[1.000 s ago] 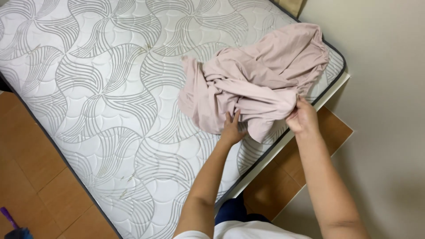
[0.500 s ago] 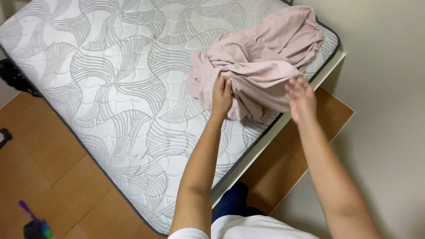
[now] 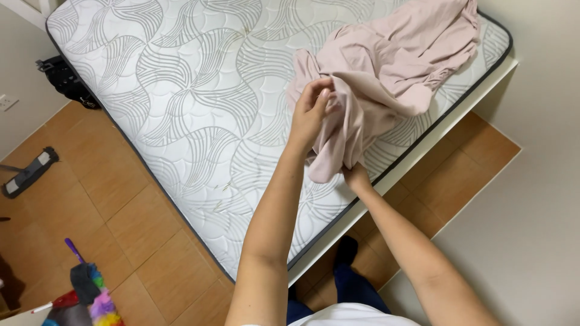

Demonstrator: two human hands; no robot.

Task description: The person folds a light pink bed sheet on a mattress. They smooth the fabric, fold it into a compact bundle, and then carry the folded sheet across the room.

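A crumpled pale pink sheet (image 3: 393, 60) lies on the right part of a bare white quilted mattress (image 3: 199, 102). My left hand (image 3: 311, 111) is raised and pinches a fold of the pink sheet, lifting it off the mattress. My right hand (image 3: 356, 176) sits lower, near the mattress edge, and grips the hanging lower end of the same fold. Most of its fingers are hidden under the cloth.
The mattress rests on a white bed frame (image 3: 423, 151) over a brown tiled floor (image 3: 121, 211). A beige wall (image 3: 531, 199) stands close on the right. A flat mop head (image 3: 27, 172), a black bag (image 3: 66, 81) and a colourful duster (image 3: 90, 290) are on the left.
My left hand has lifted a fold of the pink sheet. My right hand has dropped from above the sheet and taken hold of its lower end. The view has shifted.
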